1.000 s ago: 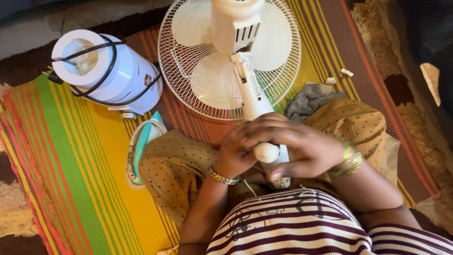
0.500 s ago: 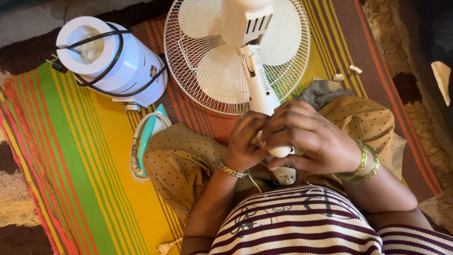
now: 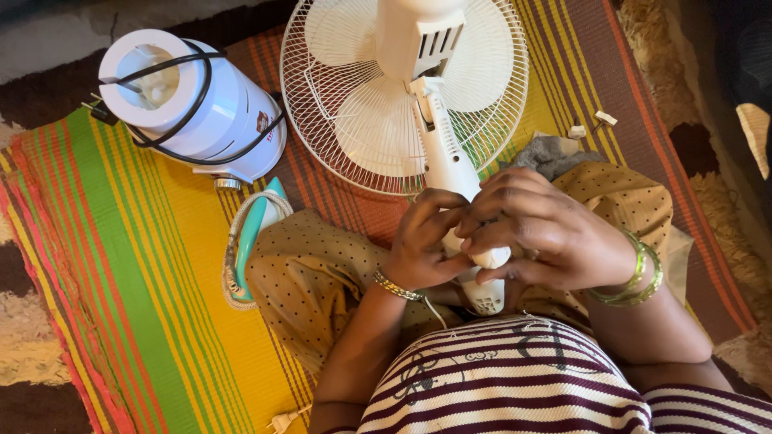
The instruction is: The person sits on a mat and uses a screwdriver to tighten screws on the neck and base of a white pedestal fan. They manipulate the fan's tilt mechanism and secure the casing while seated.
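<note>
The person sits on the floor with a white fan [image 3: 406,104] laid across the lap, its round wire cage resting on the striped mat [image 3: 137,265] and its slim white stem [image 3: 450,177] running back from the cage toward the body. That long axis points almost straight from the lap out to the cage, tilted a little to the person's left at the far end.

Both hands meet at the near end of the stem. The left hand [image 3: 422,241] comes in from the left side, its fingers [image 3: 438,201] curled and pinching at the stem. The right hand [image 3: 547,229] lies over the stem from the other side, fingers closed around a rounded white end piece [image 3: 492,257] that shows just beneath them. Both are equally close to it; what sits between the fingertips is hidden by the knuckles. Below the hands a vented white piece [image 3: 485,297] pokes out against the striped shirt.

To the left, a white cylindrical appliance [image 3: 189,100] wrapped in its black cord lies tipped on the mat, well apart from the hands, and a teal and white iron [image 3: 249,237] lies just beside the left knee. Small white bits [image 3: 591,124] lie on the mat beyond the right knee. Open mat stretches leftward; the right side is tighter, bounded by the mat's edge and shaggy rug [image 3: 716,193].
</note>
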